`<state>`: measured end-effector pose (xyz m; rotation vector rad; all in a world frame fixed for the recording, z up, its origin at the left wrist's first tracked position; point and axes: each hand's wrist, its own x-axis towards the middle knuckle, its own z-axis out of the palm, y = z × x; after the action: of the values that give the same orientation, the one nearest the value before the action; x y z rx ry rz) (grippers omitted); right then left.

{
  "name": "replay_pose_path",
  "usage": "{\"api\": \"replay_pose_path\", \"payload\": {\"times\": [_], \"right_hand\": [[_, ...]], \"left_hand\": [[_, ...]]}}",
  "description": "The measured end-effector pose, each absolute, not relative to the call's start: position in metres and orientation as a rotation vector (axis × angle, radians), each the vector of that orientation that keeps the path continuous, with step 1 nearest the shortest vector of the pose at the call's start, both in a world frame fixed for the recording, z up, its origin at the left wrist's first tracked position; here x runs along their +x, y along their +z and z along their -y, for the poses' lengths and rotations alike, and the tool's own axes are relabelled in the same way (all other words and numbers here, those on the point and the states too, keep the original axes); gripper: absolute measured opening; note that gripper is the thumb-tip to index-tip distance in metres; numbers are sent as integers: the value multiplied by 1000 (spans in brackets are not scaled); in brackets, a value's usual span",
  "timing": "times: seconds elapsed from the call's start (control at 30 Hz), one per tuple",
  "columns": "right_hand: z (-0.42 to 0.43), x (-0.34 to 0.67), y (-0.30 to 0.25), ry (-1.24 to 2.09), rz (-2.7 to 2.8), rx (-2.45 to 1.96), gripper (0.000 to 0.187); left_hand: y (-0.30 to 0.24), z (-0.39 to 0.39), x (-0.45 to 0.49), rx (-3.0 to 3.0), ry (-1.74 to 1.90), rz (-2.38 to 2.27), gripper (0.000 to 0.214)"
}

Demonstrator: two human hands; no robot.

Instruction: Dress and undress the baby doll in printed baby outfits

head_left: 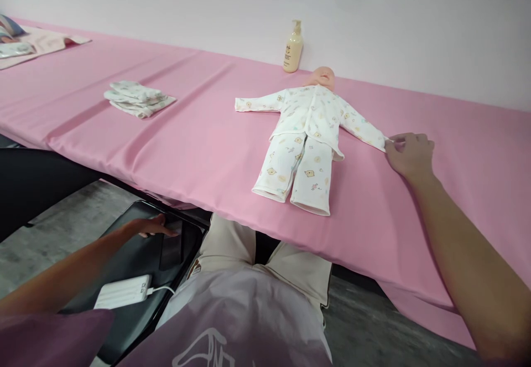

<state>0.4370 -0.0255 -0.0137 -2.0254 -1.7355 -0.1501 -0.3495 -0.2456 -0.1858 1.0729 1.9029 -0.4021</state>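
A baby doll (324, 77) lies on its back, dressed in a white long-sleeved baby shirt (309, 109) and matching baby pants (313, 179) with small animal prints. My right hand (410, 154) pinches the cuff of the sleeve on the right side, stretching that sleeve outward. The other sleeve lies flat to the left, and the pant legs look flat. Down beside my lap, my left hand (151, 226) reaches over a black chair seat (124, 256). Its index finger is stretched out and touches a dark phone (171, 248); the hand does not grip it.
A cream pump bottle (293, 48) stands by the wall behind the doll. Folded white printed cloths (139, 98) lie to the left on the pink-covered table (199, 151). A white power bank (123, 291) with a cable rests on the chair. More cloths (45, 43) lie far left.
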Motion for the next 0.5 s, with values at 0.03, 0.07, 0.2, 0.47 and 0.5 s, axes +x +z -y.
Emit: {"api": "replay_pose_path", "payload": {"times": [0.03,0.07,0.2,0.47,0.5], "right_hand": [[25,437,-14,-151,1732,-2019,25],[25,437,-14,-152,1730,-2013,25],[25,436,-14,-156,1715,-2001,21],[25,439,-16,-162,1742,-1998,28],[25,440,-16,-166,1746,-2001,29]], "left_hand": [[-187,244,-349,1053,-409,-1908,96],[-189,244,-349,1038,-415,-1916,95],[-197,243,-346,1023,-430,-1941,96],[-189,244,-356,975,-352,-1913,107],[-186,243,-355,972,-347,-1910,109]]}}
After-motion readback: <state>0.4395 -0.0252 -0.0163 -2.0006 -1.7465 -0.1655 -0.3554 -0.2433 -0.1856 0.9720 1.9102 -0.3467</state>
